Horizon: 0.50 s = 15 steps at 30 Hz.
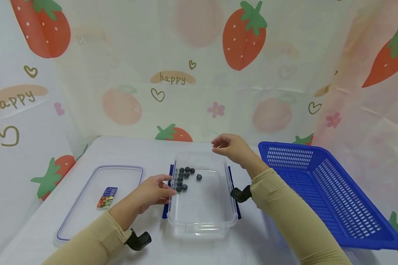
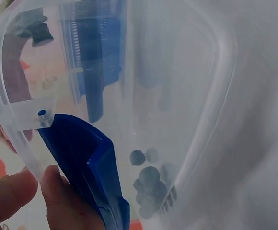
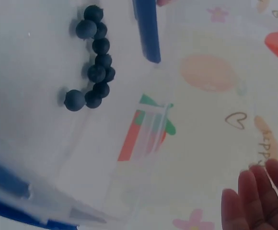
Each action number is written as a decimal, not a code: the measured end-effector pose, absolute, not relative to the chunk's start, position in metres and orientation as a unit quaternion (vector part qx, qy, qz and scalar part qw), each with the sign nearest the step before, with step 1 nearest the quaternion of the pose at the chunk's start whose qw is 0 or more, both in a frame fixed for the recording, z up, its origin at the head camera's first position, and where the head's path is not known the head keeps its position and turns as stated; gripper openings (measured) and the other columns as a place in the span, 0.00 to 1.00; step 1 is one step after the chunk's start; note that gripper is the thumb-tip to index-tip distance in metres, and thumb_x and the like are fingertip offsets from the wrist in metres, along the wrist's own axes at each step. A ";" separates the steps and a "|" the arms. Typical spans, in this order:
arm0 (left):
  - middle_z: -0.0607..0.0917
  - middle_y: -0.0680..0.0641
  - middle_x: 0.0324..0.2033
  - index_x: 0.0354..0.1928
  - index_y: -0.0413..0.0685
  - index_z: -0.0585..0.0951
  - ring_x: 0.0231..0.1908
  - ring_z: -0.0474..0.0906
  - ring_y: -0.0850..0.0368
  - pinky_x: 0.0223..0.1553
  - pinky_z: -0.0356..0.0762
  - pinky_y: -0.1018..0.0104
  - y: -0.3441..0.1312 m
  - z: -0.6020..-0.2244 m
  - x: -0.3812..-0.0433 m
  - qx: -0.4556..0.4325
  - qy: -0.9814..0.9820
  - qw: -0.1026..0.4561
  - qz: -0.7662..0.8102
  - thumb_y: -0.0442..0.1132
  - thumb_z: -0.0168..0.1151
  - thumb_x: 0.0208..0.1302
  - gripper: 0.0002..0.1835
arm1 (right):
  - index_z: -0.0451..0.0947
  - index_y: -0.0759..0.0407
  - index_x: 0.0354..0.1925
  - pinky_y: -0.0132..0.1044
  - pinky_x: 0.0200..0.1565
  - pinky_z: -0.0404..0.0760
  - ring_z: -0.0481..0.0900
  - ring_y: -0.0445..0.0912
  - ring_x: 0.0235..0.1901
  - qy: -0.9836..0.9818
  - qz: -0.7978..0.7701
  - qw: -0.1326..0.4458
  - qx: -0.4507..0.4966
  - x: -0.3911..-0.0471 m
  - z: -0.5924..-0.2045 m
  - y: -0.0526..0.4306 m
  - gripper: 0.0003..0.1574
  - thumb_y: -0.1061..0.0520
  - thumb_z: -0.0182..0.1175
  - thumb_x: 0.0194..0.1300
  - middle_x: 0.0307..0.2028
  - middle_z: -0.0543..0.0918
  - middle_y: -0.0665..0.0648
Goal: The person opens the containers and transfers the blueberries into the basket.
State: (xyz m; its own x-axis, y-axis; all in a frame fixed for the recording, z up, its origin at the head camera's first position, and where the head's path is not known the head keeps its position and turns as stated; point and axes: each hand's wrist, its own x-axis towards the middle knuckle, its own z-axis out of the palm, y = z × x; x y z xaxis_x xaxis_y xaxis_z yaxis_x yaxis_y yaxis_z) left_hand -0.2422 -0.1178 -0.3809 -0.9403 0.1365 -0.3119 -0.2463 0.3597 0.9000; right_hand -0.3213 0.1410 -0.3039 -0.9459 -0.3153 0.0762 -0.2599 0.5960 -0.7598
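A clear plastic box (image 1: 202, 206) with blue side clips stands open on the table, with several blueberries (image 1: 187, 174) mostly along its left wall. My left hand (image 1: 154, 191) pinches the box's left rim between thumb and fingers, beside the blue clip (image 2: 88, 158). Over the far right corner of the box is my right hand (image 1: 232, 149), raised and holding nothing. Its fingers (image 3: 247, 201) are loosely extended in the right wrist view, away from the blueberries (image 3: 100, 46).
A clear lid (image 1: 76, 206) with a blue seal lies at the left, a small printed packet (image 1: 107, 197) on it. At the right stands a blue plastic basket (image 1: 318, 191) with slotted walls. A strawberry-print sheet (image 1: 192, 103) hangs behind the table.
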 end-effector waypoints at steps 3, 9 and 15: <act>0.78 0.44 0.34 0.64 0.47 0.64 0.31 0.77 0.54 0.37 0.81 0.64 -0.118 -0.381 -0.241 -0.035 0.805 0.171 0.567 0.36 0.65 0.55 0.33 | 0.78 0.55 0.44 0.42 0.49 0.77 0.77 0.47 0.44 0.889 -0.417 0.047 -0.182 -0.332 -0.308 0.134 0.14 0.56 0.63 0.58 0.41 0.81 0.54; 0.78 0.44 0.34 0.64 0.46 0.64 0.31 0.77 0.54 0.36 0.81 0.64 -0.118 -0.379 -0.240 -0.029 0.804 0.173 0.569 0.36 0.65 0.55 0.34 | 0.77 0.56 0.44 0.39 0.48 0.78 0.77 0.47 0.42 0.868 -0.426 0.101 -0.236 -0.353 -0.319 0.123 0.14 0.61 0.62 0.57 0.42 0.80 0.55; 0.78 0.44 0.34 0.63 0.47 0.64 0.31 0.77 0.55 0.35 0.81 0.64 -0.118 -0.379 -0.239 -0.029 0.801 0.176 0.571 0.36 0.65 0.55 0.34 | 0.76 0.62 0.46 0.38 0.46 0.79 0.79 0.47 0.43 0.847 -0.433 0.162 -0.264 -0.367 -0.330 0.113 0.16 0.62 0.62 0.57 0.46 0.78 0.63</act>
